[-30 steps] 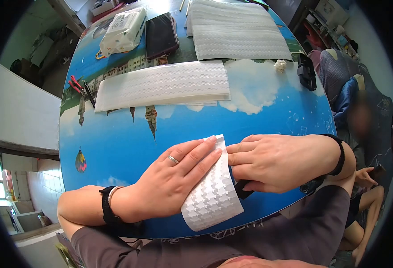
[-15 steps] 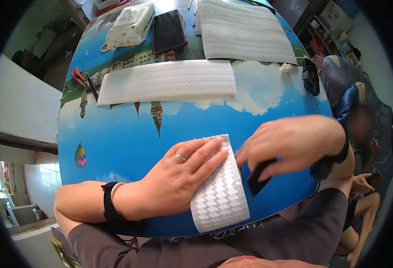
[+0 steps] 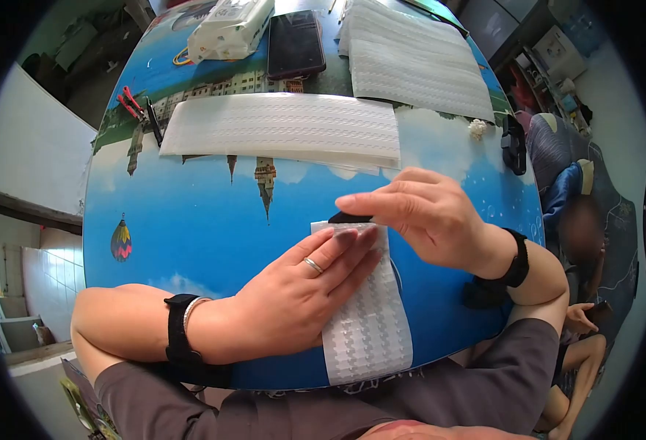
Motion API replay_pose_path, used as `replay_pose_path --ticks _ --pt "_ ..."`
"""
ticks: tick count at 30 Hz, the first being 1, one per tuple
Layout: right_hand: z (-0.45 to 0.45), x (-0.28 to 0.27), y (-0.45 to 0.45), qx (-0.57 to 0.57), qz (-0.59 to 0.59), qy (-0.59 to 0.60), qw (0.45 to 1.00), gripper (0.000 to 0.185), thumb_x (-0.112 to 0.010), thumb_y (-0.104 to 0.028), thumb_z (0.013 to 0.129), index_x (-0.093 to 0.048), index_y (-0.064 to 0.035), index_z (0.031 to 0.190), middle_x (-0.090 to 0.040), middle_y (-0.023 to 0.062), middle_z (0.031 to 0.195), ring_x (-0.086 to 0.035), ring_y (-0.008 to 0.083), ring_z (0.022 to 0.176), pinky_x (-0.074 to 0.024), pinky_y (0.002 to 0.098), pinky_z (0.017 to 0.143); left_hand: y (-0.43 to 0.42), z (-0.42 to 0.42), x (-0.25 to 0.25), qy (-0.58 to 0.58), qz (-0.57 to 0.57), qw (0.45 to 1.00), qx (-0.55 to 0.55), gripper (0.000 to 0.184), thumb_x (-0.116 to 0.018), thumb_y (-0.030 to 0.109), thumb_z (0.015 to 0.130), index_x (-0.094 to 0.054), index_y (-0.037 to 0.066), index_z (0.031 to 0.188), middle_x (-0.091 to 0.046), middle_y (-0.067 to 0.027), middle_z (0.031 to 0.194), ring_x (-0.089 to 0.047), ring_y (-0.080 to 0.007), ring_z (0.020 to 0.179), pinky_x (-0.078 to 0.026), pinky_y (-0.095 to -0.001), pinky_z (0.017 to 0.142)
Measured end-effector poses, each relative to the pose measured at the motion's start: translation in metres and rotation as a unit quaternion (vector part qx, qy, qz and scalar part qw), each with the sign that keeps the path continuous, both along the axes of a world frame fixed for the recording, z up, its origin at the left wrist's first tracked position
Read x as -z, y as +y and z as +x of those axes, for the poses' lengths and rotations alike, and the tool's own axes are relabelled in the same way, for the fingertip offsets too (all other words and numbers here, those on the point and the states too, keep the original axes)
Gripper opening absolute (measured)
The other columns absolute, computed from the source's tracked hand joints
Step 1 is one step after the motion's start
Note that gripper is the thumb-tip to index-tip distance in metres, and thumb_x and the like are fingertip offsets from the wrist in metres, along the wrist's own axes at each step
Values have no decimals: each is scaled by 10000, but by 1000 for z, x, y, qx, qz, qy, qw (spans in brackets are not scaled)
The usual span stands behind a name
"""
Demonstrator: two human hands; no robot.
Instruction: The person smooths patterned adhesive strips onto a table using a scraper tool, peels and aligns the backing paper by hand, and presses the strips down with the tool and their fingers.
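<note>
A white strip with a grey houndstooth-like pattern (image 3: 369, 334) lies at the table's near edge, its lower end bending over that edge. My left hand (image 3: 301, 282) rests flat on its upper left part, fingers stretched out. Above the strip's top end, my right hand (image 3: 425, 216) pinches a small black flat piece (image 3: 350, 218) between thumb and fingers, close to my left fingertips. Part of the black piece is hidden by my right fingers. Farther up lies a long white sheet stack (image 3: 282, 126) with rows of small marks.
On the blue printed table (image 3: 191, 220) are a wipes pack (image 3: 229, 31), a phone (image 3: 295, 44), a larger sheet stack (image 3: 418, 62), red-handled cutters (image 3: 129, 104), a black pen (image 3: 153, 121) and a black strap-like object (image 3: 513, 144). Another person (image 3: 576, 352) sits at the right.
My right hand has moved from the strip's right side up to its top end, carrying the black piece. My left hand stays on the strip. The view has shifted slightly.
</note>
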State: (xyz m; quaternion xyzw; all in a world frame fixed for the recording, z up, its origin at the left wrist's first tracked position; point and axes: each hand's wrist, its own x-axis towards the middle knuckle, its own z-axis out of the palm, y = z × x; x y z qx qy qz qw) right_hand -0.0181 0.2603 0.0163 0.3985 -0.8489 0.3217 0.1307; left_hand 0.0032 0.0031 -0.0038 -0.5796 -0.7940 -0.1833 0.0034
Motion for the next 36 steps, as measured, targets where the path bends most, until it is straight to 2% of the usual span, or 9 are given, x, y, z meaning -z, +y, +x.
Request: replay_pose_path --ticks 5,8,11,12,15,19,24,27,36 --pt "-3 14 -8 11 4 17 1000 562 -734 -13 843 -726 -201 1372 -785 0 1025 -704 193 840 -592 336 805 2 1 0 -25 19 999 -5 692 -651 151 853 -529 -49 1504 -471 -227 1594 -414 -352 1508 -333 -512 1256" --pt "-8 16 -9 71 -65 10 995 549 -721 -3 851 -730 -189 1368 -788 17 1040 -703 197 841 -587 338 802 1 2 0 -10 11 1000 -1 695 -642 146 858 -515 -60 1510 -467 -233 1594 -426 -348 1498 -330 -511 1258" --pt "-3 7 -5 29 -24 17 999 556 -711 5 868 -714 -181 1392 -791 29 1044 -703 195 840 -578 342 788 0 0 3 -7 12 1000 5 706 -633 156 859 -502 -61 1518 -453 -230 1607 -416 -341 1506 -326 -508 1260" --pt "-5 7 -9 -36 -19 36 999 467 -708 76 858 -732 -49 1308 -791 93 1103 -692 254 814 -564 345 774 1 0 5 -10 14 1000 5 710 -631 158 857 -500 -61 1519 -448 -228 1612 -411 -338 1509 -325 -506 1261" --pt "-4 8 -8 31 34 22 999 506 -700 -7 899 -715 -145 1386 -799 28 1088 -690 185 828 -567 333 782 2 0 5 -12 16 1000 8 723 -627 158 846 -494 -63 1522 -443 -227 1614 -407 -338 1511 -320 -506 1265" --pt "-4 8 -11 5 -30 48 998 544 -705 -2 888 -702 -168 1406 -794 14 1030 -682 185 800 -564 326 736 0 1 5 -11 18 1000 9 738 -621 154 838 -479 -71 1526 -442 -231 1610 -405 -340 1510 -313 -502 1270" --pt "-3 10 -13 34 30 34 998 572 -710 13 873 -700 -164 1417 -793 15 994 -658 174 762 -550 324 691 2 0 6 -22 22 999 12 759 -619 160 823 -474 -63 1535 -437 -232 1611 -384 -345 1522 -302 -503 1278" --pt "-4 15 -11 37 -29 59 997 594 -718 9 860 -700 -191 1419 -793 -2 1000 -639 163 765 -539 313 704 1 1 6 -27 21 999 12 773 -626 159 812 -473 -63 1536 -446 -237 1599 -377 -355 1527 -298 -516 1282" --pt "-2 15 -12 -4 34 68 997 530 -729 -6 865 -744 -209 1354 -793 -36 1138 -636 138 805 -523 288 733 1 1 6 -20 15 1000 6 814 -636 175 807 -440 -38 1568 -444 -210 1610 -373 -338 1531 -273 -518 1289"
